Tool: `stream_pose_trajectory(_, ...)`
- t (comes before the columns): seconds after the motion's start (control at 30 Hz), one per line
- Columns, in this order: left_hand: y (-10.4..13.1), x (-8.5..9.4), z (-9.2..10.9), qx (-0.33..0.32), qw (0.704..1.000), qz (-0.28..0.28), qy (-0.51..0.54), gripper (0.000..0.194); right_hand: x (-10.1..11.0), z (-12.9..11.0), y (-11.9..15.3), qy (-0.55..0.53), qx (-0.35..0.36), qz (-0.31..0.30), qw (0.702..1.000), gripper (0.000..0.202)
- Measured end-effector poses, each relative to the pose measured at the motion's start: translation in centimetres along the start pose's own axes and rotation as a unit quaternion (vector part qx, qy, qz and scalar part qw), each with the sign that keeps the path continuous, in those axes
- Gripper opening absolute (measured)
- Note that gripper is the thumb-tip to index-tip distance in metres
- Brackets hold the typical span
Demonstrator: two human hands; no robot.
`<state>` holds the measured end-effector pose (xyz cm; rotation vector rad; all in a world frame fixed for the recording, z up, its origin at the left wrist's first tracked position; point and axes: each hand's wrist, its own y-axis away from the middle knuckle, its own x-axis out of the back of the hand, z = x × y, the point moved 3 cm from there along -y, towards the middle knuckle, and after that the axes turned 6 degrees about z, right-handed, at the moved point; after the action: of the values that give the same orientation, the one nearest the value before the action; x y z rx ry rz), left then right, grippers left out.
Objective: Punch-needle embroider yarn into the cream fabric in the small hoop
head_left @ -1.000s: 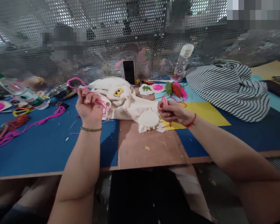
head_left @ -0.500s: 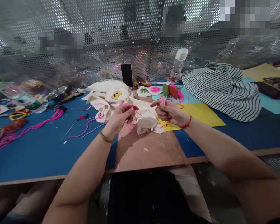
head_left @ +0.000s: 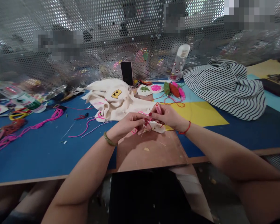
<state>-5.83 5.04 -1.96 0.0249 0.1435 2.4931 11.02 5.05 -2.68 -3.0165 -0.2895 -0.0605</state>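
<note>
My left hand [head_left: 133, 123] is closed in a pinch on pink-red yarn [head_left: 146, 124], which trails in loops below the fingers. My right hand [head_left: 169, 115] is wrapped round a punch needle with a pink handle [head_left: 158, 108], whose top end sticks up from the fist. Its lower end is hidden by the fingers. Both hands meet above the brown board [head_left: 151, 152], their fingertips close together at the yarn. Just behind them lies a crumpled cream cloth [head_left: 128, 105] with a yellow bear patch [head_left: 116, 94].
Behind stand a phone [head_left: 126, 73] and a clear bottle [head_left: 180, 62] against a perforated metal screen. To the right are colored yarn bundles [head_left: 175, 90], yellow paper [head_left: 200, 113] and a striped cloth [head_left: 226, 88]. At left lie pink cord [head_left: 35, 127] and a plastic bottle [head_left: 18, 95].
My hands have come together: the left moved right and slightly down, the right moved left with the punch needle. The yarn is now between them.
</note>
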Motion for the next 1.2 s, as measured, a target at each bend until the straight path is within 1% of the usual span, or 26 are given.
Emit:
stream_pose_trajectory(0.03,0.0,0.4,0.1,0.003,1.000,-0.002,0.012,0.028,0.2,0.0,-0.1,-0.034,-0.013,0.009,0.999,0.037)
stream_pose_trajectory(0.07,0.0,0.9,0.3,-0.003,1.000,0.010,0.026,0.030,0.5,-0.1,-0.2,-0.074,-0.024,0.018,0.997,0.038)
stream_pose_trajectory(0.1,0.0,1.5,0.7,-0.020,0.998,0.035,0.042,0.029,0.8,-0.1,-0.4,-0.117,-0.029,0.029,0.992,0.039)
stream_pose_trajectory(0.17,0.2,3.2,1.7,-0.075,0.987,0.113,0.087,0.023,1.9,-0.2,-0.9,-0.189,-0.027,0.048,0.981,0.040)
stream_pose_trajectory(0.23,0.5,4.7,2.9,-0.128,0.963,0.190,0.139,0.017,3.3,-0.1,-1.6,-0.227,-0.014,0.065,0.972,0.038)
stream_pose_trajectory(0.3,0.9,5.6,3.7,-0.157,0.941,0.241,0.179,0.013,4.8,0.0,-2.2,-0.247,0.003,0.081,0.966,0.032)
stream_pose_trajectory(0.33,1.1,5.8,4.0,-0.165,0.934,0.252,0.192,0.011,5.4,0.1,-2.5,-0.253,0.013,0.088,0.963,0.028)
stream_pose_trajectory(0.4,1.2,5.5,4.1,-0.169,0.935,0.240,0.199,0.008,6.2,0.0,-2.7,-0.251,0.034,0.106,0.962,0.022)
stream_pose_trajectory(0.43,1.2,5.0,4.0,-0.166,0.942,0.217,0.195,0.008,6.3,-0.2,-2.6,-0.242,0.042,0.115,0.963,0.024)
stream_pose_trajectory(0.5,1.2,3.5,3.4,-0.148,0.962,0.141,0.180,0.012,5.8,-0.6,-2.1,-0.214,0.054,0.122,0.968,0.030)
stream_pose_trajectory(0.53,1.1,2.6,3.0,-0.135,0.971,0.096,0.173,0.017,5.1,-0.8,-1.8,-0.200,0.056,0.112,0.972,0.033)
stream_pose_trajectory(0.57,1.1,1.7,2.7,-0.121,0.977,0.055,0.168,0.021,4.3,-0.9,-1.4,-0.187,0.055,0.091,0.977,0.035)
stream_pose_trajectory(0.6,1.0,0.8,2.3,-0.106,0.980,0.022,0.165,0.024,3.3,-1.0,-1.0,-0.175,0.049,0.057,0.982,0.037)
stream_pose_trajectory(0.67,0.9,-0.4,1.7,-0.078,0.984,-0.018,0.158,0.028,1.3,-0.8,-0.2,-0.144,0.027,-0.032,0.989,0.043)
stream_pose_trajectory(0.73,0.7,-0.7,1.5,-0.068,0.985,-0.019,0.155,0.027,-0.3,-0.2,0.4,-0.094,-0.011,-0.120,0.988,0.044)
stream_pose_trajectory(0.77,0.6,-0.4,1.5,-0.071,0.985,-0.009,0.156,0.026,-0.6,0.1,0.5,-0.076,-0.028,-0.147,0.986,0.043)
stream_pose_trajectory(0.8,0.5,0.0,1.6,-0.078,0.984,0.006,0.157,0.026,-0.6,0.3,0.5,-0.070,-0.037,-0.154,0.985,0.041)
stream_pose_trajectory(0.83,0.3,0.5,1.6,-0.085,0.983,0.025,0.158,0.026,-0.3,0.4,0.2,-0.080,-0.038,-0.141,0.986,0.039)
stream_pose_trajectory(0.9,0.1,1.8,1.6,-0.087,0.983,0.060,0.148,0.026,1.2,0.2,-0.5,-0.134,-0.018,-0.067,0.988,0.036)
stream_pose_trajectory(0.97,-0.2,2.8,1.3,-0.065,0.988,0.071,0.118,0.028,3.2,-0.3,-1.3,-0.192,0.018,0.018,0.981,0.031)
stream_pose_trajectory(1.0,-0.3,3.1,1.1,-0.048,0.992,0.064,0.099,0.028,4.1,-0.5,-1.7,-0.210,0.030,0.043,0.976,0.028)
stream_pose_trajectory(1.07,-0.5,3.3,0.6,-0.012,0.997,0.038,0.063,0.024,5.5,-0.9,-2.2,-0.231,0.048,0.069,0.969,0.024)
stream_pose_trajectory(1.13,-0.6,3.2,0.3,0.007,0.999,0.019,0.043,0.019,6.2,-1.0,-2.4,-0.233,0.051,0.075,0.968,0.023)
stream_pose_trajectory(1.2,-0.6,3.1,0.3,-0.003,0.998,0.030,0.051,0.018,6.3,-0.9,-2.4,-0.222,0.047,0.082,0.970,0.024)
